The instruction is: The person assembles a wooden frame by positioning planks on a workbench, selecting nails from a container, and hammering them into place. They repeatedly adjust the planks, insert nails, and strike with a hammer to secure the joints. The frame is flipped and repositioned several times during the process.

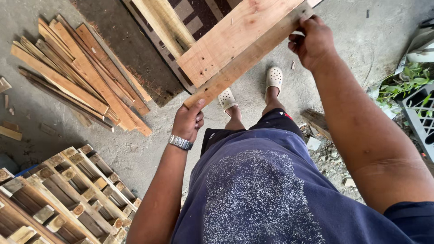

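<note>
I hold a pale wooden plank [235,38] with a thinner strip [244,63] along its lower edge, slanting up from lower left to upper right above my feet. My left hand [187,122], with a metal watch on the wrist, grips the lower left end of the strip. At the upper right end, my right hand [312,43] grips the boards. Both hands are closed on the wood. My feet in white clogs [273,79] stand on the concrete floor below the plank.
A loose pile of wooden slats [77,72] lies on the floor at left. Stacked pallets [63,190] fill the lower left corner. A dark patterned board [153,40] lies ahead. At right are rubble [330,158], green plants [402,83] and a grey crate [422,113].
</note>
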Tool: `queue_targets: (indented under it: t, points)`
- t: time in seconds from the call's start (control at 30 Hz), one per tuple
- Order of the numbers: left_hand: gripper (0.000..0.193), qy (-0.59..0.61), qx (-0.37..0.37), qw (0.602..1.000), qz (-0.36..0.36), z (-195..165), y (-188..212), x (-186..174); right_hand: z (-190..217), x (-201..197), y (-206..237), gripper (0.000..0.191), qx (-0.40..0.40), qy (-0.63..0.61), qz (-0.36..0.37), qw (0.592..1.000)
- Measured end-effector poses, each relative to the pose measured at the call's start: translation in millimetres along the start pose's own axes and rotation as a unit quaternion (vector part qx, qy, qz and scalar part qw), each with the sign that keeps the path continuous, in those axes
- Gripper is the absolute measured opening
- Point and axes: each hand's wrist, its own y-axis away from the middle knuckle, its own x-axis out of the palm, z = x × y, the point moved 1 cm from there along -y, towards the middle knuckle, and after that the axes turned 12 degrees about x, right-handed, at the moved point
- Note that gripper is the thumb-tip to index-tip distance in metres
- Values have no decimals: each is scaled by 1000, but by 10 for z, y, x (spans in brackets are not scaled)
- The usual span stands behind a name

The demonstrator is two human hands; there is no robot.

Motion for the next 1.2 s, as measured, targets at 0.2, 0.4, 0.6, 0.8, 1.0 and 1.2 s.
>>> queue_targets:
  t: [0.2, 0.4, 0.6, 0.8, 1.0, 1.2]
  points:
    - [29, 3, -3, 1000, 19, 8, -50, 114, 67, -85, -60, 16, -32, 0, 22, 999]
    - [27, 3, -4, 1000, 29, -34, -20, 139, 34, -196, -170, 15, -44, 20, 32, 998]
    - [28, 1, 4, 1000, 26, -50, 68, 164, 2, -231, -197, 21, -53, 19, 43, 998]
    - [28, 4, 4, 1000, 30, -48, 86, 159, 24, -184, -166, 23, -55, 9, 67, 996]
    - [27, 11, -8, 1000, 26, -3, 53, 139, 34, -134, -92, 27, -61, 38, 38, 997]
    - [26, 35, -31, 999, 23, 5, 17, 134, 44, -132, -98, 30, -60, 36, 41, 997]
